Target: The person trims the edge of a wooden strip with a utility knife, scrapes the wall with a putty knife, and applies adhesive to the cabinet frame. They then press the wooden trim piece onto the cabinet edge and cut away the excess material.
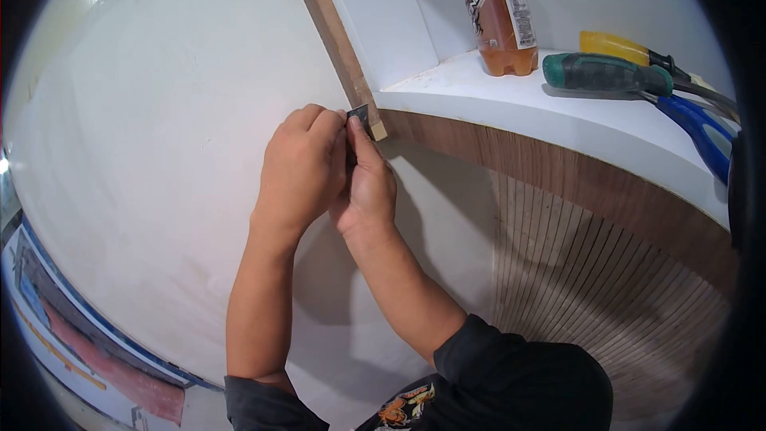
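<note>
Small dark blade-like piece (pixel 358 116) sits pinched between both hands at the lower end of a wooden edge strip (pixel 333 40), where the strip meets the corner of a white shelf (pixel 511 104). Its long axis follows the strip, up and to the left. Left hand (pixel 299 172) closes its fingertips on it from the left; right hand (pixel 369 183) presses a thumb from below. A drink bottle (pixel 499 12) and screwdrivers (pixel 606 73) stand well apart on the shelf.
</note>
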Tool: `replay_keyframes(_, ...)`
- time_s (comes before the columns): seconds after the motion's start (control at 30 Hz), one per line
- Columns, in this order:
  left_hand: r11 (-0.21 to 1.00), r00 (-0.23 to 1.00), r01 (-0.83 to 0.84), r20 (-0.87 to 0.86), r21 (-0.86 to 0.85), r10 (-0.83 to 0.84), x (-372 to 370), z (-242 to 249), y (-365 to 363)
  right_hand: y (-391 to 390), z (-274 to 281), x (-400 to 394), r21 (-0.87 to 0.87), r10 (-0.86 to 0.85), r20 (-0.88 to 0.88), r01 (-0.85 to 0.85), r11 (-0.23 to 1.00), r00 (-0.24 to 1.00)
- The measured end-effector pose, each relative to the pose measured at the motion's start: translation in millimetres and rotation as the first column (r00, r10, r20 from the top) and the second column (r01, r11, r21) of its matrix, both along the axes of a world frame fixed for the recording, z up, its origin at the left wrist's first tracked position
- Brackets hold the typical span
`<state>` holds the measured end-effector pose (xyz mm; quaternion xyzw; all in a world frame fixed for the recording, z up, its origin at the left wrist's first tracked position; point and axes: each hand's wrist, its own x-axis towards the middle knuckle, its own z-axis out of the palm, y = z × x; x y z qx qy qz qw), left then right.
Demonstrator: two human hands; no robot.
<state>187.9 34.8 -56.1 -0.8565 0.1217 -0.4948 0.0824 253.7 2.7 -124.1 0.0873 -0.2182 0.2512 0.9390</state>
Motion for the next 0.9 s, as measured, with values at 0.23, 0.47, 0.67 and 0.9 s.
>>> replay_keyframes(0.23,1.000,1.000,0.003,0.027,0.008,-0.004,2.3,-1.4,-0.8,-3.3,3.5,-1.3,-0.012,-0.004,-0.002,0.004,1.000,1.000)
replay_keyframes(0.47,1.000,0.998,-0.016,0.054,0.006,0.016,4.8,-2.7,0.5,0.4,5.8,-0.7,0.002,0.020,-0.028,-0.020,1.000,0.999)
replay_keyframes(0.67,0.999,0.996,-0.036,0.082,0.025,0.034,7.2,-2.8,1.8,-0.7,11.8,-3.8,-0.003,0.033,-0.072,-0.033,0.999,0.997)
replay_keyframes(0.9,0.999,0.991,0.014,0.132,0.031,-0.018,5.5,15.3,5.1,-6.3,32.7,-15.4,-0.014,0.009,-0.046,-0.010,1.000,0.999)
